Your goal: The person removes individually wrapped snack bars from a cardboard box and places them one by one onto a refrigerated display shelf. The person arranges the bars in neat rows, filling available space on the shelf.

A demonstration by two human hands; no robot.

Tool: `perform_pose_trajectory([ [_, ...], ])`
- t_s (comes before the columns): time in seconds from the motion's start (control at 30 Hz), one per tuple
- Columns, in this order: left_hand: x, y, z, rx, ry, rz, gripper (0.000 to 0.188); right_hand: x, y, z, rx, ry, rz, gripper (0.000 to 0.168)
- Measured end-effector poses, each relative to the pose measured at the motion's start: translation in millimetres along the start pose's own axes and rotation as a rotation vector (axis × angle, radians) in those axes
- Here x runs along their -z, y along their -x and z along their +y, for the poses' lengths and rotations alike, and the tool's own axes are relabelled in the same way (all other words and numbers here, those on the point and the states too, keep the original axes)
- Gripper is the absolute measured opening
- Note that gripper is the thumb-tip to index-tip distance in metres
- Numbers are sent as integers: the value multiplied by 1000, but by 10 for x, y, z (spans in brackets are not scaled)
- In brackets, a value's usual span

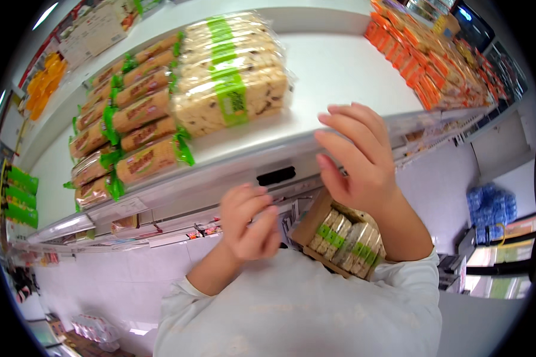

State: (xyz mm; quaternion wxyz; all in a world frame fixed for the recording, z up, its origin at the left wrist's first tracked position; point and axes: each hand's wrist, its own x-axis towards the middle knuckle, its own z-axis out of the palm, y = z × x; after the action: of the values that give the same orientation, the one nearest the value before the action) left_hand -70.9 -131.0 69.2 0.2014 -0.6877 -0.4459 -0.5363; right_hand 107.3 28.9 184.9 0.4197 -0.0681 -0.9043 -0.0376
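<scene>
My left hand [250,225] is blurred, with its fingers curled in front of the shelf's front edge; nothing shows in it. Raised at that edge, my right hand [359,158] has its fingers apart and holds nothing. A row of clear-wrapped, pale snack blocks with dark bits [250,98] and green bands stands on the white shelf [335,71]. To its left are stacked biscuit packets [145,163] with green ends. Below my right hand, an open cardboard box [310,223] holds similar green-banded snack packs [335,234], partly hidden by my arm and shirt.
Orange-wrapped snack packs [429,67] fill the shelf's right end. Green packets [21,196] and orange packets [47,82] are at the left. A lower shelf [169,241] runs beneath. Blue-wrapped bottles [491,205] and a clear-wrapped pack [94,330] are on the floor.
</scene>
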Motion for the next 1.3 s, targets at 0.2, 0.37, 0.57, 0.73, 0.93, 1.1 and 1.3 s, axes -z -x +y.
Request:
perform_pose_trajectory([
  [0.2,-1070,335,599,57,400,-871,35,219,1895,371,-579,-100,58,13],
  [0.37,-1687,466,1074,89,511,-1281,48,451,2903,327,-1001,-108,98,8],
  [0.57,-2210,349,1482,141,458,-1623,42,537,3753,474,-1282,-281,196,4],
  [0.73,-2465,448,1557,222,282,-1494,46,498,3844,624,-1326,-377,166,8],
  [0.93,-2372,467,1593,438,253,-1437,44,637,3722,585,-866,-402,-130,33],
  [1.1,-2060,220,1436,607,312,-1021,51,674,3660,510,-939,-576,-236,46],
  [1.3,-1705,243,1104,1061,606,-408,36,426,3230,212,-1201,-1157,-17,54],
])
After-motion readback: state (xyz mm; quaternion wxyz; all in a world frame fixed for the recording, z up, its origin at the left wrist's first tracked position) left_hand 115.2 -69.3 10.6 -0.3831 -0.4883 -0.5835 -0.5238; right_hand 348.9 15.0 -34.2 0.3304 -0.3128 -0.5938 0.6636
